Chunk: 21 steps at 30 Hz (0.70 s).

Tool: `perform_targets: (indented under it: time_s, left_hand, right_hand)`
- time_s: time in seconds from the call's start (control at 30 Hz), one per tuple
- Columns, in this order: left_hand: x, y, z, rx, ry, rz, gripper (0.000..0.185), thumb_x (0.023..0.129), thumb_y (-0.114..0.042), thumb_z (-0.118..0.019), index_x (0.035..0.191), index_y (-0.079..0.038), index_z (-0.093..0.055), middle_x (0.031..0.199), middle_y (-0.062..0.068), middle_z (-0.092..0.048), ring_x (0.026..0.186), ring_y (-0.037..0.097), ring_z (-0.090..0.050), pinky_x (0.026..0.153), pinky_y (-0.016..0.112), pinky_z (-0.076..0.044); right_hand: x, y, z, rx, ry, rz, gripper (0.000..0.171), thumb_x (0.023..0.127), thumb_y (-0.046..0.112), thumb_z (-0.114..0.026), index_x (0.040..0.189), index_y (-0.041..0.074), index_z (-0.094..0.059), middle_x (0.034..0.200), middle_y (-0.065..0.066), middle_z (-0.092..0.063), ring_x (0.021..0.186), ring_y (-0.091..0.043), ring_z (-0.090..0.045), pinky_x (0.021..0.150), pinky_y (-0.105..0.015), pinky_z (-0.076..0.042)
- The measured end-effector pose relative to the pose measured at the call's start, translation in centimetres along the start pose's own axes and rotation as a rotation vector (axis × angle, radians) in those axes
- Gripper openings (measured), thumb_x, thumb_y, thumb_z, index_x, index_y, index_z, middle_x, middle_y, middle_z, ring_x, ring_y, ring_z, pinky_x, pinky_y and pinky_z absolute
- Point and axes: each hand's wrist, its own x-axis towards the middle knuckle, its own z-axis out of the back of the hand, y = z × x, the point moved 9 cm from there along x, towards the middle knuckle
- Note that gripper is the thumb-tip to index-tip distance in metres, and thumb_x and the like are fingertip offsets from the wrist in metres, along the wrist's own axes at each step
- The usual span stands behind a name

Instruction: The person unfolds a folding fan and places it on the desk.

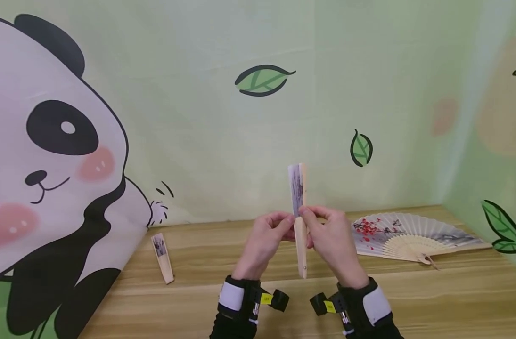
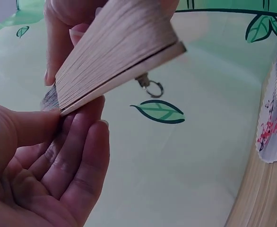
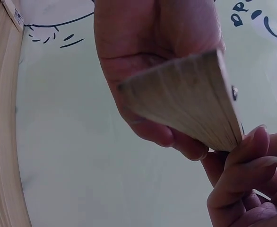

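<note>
We hold a closed fan (image 1: 300,221) upright above the table (image 1: 453,292), just in front of us, its paper end up and its pivot end down, so that the stack of slats stands free between both hands and either guard can be reached. Our left hand (image 1: 264,242) pinches the fan at mid-length: in the left wrist view the thumb (image 2: 30,125) presses one flat side while the other fingers lie loosely behind the slats, a light hold that steadies the fan without clamping the pack tight. Our right hand (image 1: 331,240) grips it from the other side at about the same height, fingers and thumb curled round the wood; the right wrist view shows the slats fanned a little at the bottom, near the rivet (image 3: 234,92), which suggests the hold is loose enough to let them slip over one another. A small metal ring (image 2: 153,88) hangs from the pivot end. Further out, an open fan (image 1: 410,235) with red blossoms lies flat on the table to the right, spread so its whole face shows. Well apart on the left, another closed fan (image 1: 162,258) lies near the wall. Behind it all hangs a backdrop with a panda (image 1: 50,179) and green leaves (image 1: 262,80).
</note>
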Motion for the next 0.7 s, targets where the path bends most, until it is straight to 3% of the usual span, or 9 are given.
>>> perform_targets:
  time_s: [0.37, 0.7]
  left_hand:
    - [0.3, -1.2, 0.0, 0.031, -0.045, -0.084, 0.024, 0.101, -0.014, -0.056, 0.105, 0.006, -0.068, 0.093, 0.014, -0.07, 0.076, 0.021, -0.068, 0.076, 0.038, -0.057]
    - [0.0, -1.4, 0.3, 0.09, -0.047, -0.097, 0.023, 0.1, -0.015, -0.056, 0.105, 0.005, -0.068, 0.089, 0.013, -0.07, 0.073, 0.02, -0.068, 0.075, 0.037, -0.057]
  right_hand:
    - [0.3, 0.7, 0.8, -0.039, -0.038, 0.063, 0.032, 0.099, 0.029, -0.06, 0.114, 0.004, -0.07, 0.075, -0.013, -0.061, 0.047, -0.02, -0.055, 0.038, -0.021, -0.035]
    - [0.0, 0.8, 1.5, -0.104, -0.068, 0.059, 0.03, 0.098, 0.029, -0.06, 0.11, 0.003, -0.071, 0.086, -0.013, -0.064, 0.049, -0.021, -0.059, 0.038, -0.023, -0.039]
